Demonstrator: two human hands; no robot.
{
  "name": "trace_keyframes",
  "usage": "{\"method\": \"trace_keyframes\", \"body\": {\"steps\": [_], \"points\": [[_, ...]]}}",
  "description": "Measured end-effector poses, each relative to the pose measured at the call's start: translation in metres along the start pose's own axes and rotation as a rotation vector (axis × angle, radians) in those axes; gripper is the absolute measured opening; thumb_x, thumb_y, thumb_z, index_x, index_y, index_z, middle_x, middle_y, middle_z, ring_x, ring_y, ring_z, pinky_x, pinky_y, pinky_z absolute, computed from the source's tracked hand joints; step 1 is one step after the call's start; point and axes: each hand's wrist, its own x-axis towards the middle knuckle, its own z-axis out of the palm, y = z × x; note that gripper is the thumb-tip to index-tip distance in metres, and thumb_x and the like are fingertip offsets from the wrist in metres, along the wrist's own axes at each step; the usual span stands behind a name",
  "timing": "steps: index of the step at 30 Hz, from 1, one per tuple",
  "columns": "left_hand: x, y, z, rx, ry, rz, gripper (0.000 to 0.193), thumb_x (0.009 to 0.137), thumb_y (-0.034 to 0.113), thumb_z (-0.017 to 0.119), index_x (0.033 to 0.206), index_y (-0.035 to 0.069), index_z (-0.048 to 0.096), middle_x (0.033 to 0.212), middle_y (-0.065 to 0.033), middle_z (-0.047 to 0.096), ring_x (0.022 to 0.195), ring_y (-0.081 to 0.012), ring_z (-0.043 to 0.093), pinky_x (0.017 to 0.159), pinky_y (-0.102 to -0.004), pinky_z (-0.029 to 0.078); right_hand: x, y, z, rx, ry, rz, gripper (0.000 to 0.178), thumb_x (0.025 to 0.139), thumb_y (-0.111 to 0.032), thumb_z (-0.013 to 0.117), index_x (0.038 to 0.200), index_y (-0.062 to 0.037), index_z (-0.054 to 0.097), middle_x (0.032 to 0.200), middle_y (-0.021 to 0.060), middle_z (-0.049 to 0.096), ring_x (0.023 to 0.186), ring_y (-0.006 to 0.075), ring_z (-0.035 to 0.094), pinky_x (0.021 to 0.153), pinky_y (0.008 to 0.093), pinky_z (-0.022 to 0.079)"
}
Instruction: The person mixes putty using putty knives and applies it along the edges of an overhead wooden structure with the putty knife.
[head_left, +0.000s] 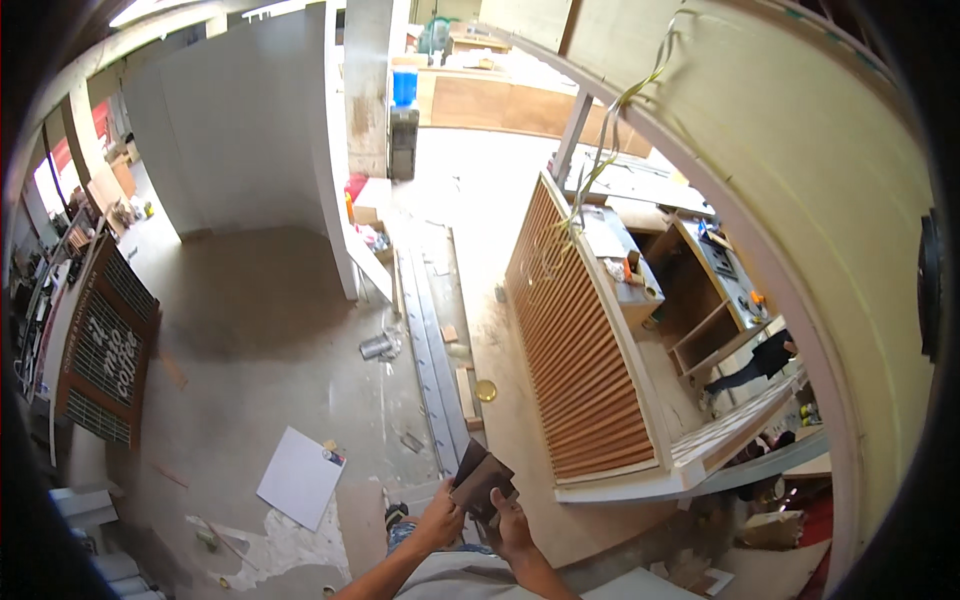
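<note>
In front of my body I hold several dark brown, stiff-looking rectangular sheets [484,480], fanned a little at the corners; they look like sandpaper. My left hand [439,520] grips their left edge with its fingers closed. On the right side my right hand [512,528] is closed on them too, its thumb lying over the front sheet. Both forearms come up from the lower edge. Just beyond the sheets lie long grey metal strips [428,345] on the floor.
A slatted wooden counter panel [575,350] in a white frame stands to the right, with cables [610,135] hanging above it. A white board [300,477] lies on the floor at left. A tin [376,347], a gold lid [485,390] and wood offcuts [466,392] are ahead.
</note>
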Motion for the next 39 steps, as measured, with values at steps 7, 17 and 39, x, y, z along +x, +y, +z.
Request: {"method": "trace_keyframes", "body": {"steps": [7, 17, 39], "points": [[-0.002, 0.074, -0.066, 0.278, -0.482, -0.056, 0.054, 0.102, 0.027, 0.048, 0.146, 0.000, 0.033, 0.107, -0.0227, 0.066, 0.107, -0.0316, 0.062, 0.100, -0.0390, 0.043, 0.026, -0.027, -0.029, 0.549, 0.007, 0.004, 0.041, 0.088, -0.019, 0.071, 0.125, -0.0153, 0.054, 0.114, 0.0064, 0.064, 0.100, 0.0266, 0.064, 0.078, 0.0419, 0.054], [-0.112, 0.358, 0.027, -1.812, -0.950, 0.748, 0.084, 0.091, 0.074, 0.032, 0.156, 0.027, 0.009, 0.137, -0.0325, 0.031, 0.109, -0.0466, 0.057, 0.103, -0.0643, 0.033, -0.004, -0.041, -0.026, -0.097, -0.164, -0.175, 0.028, 0.095, -0.022, 0.058, 0.121, -0.0093, 0.057, 0.104, 0.0087, 0.068, 0.100, 0.0205, 0.064, 0.082, 0.0355, 0.049], [-0.107, 0.357, 0.035, -1.562, -0.860, 1.163, 0.081, 0.088, 0.077, 0.035, 0.154, 0.034, 0.014, 0.128, -0.0358, 0.035, 0.089, -0.0353, 0.062, 0.089, -0.0482, 0.051, -0.181, -0.209, 0.203, 0.386, -1.303, -2.171, 0.029, 0.102, -0.013, 0.047, 0.124, -0.0070, 0.065, 0.116, 0.0060, 0.071, 0.123, 0.0078, 0.055, 0.102, 0.0160, 0.032]]}}
